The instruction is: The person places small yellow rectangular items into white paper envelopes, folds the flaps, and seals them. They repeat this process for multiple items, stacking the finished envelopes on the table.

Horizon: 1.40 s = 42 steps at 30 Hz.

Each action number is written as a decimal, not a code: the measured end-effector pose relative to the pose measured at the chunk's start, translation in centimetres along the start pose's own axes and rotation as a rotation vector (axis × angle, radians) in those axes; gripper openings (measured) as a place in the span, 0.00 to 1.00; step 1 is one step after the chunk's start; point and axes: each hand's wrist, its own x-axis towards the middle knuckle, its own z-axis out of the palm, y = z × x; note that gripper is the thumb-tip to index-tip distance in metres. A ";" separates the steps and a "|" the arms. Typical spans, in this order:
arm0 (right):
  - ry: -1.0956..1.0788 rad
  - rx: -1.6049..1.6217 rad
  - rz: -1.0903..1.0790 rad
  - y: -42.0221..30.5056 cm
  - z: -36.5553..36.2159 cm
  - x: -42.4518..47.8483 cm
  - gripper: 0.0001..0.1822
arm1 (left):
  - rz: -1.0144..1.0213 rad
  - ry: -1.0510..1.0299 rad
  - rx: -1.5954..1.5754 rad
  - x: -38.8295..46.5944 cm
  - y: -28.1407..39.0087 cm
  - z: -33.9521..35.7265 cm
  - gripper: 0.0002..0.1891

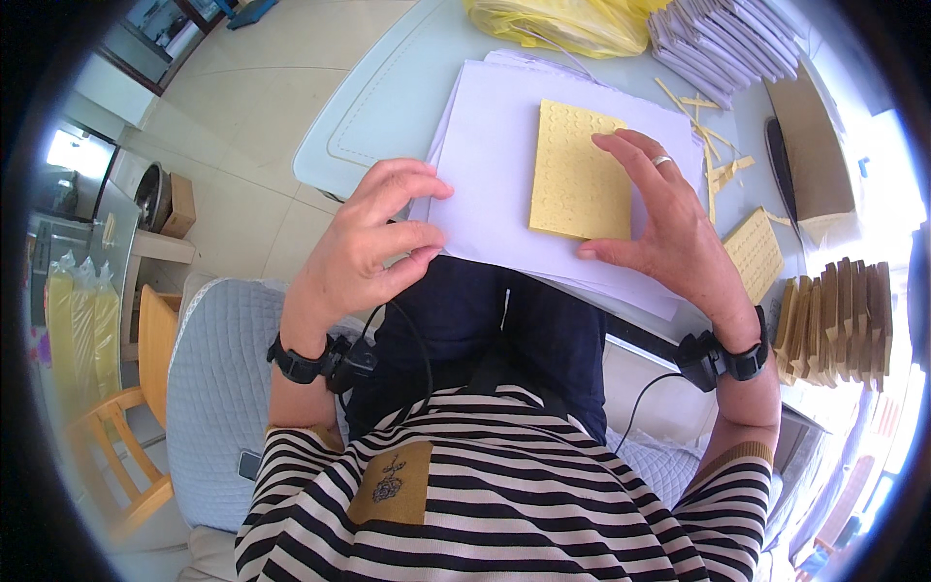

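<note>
A yellow rectangular pad of paper [574, 178] with rows of small raised round marks lies on a stack of large white paper sheets [494, 145]. My right hand [669, 207] arches over the pad's right side with its fingers spread. Its index fingertip is over the marked face and its thumb is by the lower edge; whether they press on it I cannot tell. My left hand [378, 233] is at the left edge of the white sheets, fingers curved and apart, with nothing between them. Black straps with small devices are on both wrists.
Torn yellow strips [716, 156] lie right of the sheets, near a second yellow pad [756, 254] and a row of brown-edged bundles [836, 320]. Farther back are a yellow plastic bag [567, 25], stacked white bundles [720, 44] and a cardboard box [814, 145]. A wooden chair [145, 436] stands left.
</note>
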 end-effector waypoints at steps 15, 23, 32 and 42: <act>-0.001 0.009 0.042 -0.3 0.0 0.0 0.49 | -0.130 0.042 0.041 0.1 2.0 0.2 0.09; -0.006 -0.018 0.082 -0.4 0.2 -0.2 0.48 | -0.220 0.085 -0.176 0.8 2.0 0.5 0.06; -0.013 -0.050 0.081 -0.6 0.2 -0.2 0.46 | -0.651 0.204 -0.613 2.5 0.3 0.6 0.08; 0.054 -0.099 -0.021 -0.3 0.7 -0.2 0.45 | -0.715 0.273 -0.894 5.7 0.2 0.8 0.27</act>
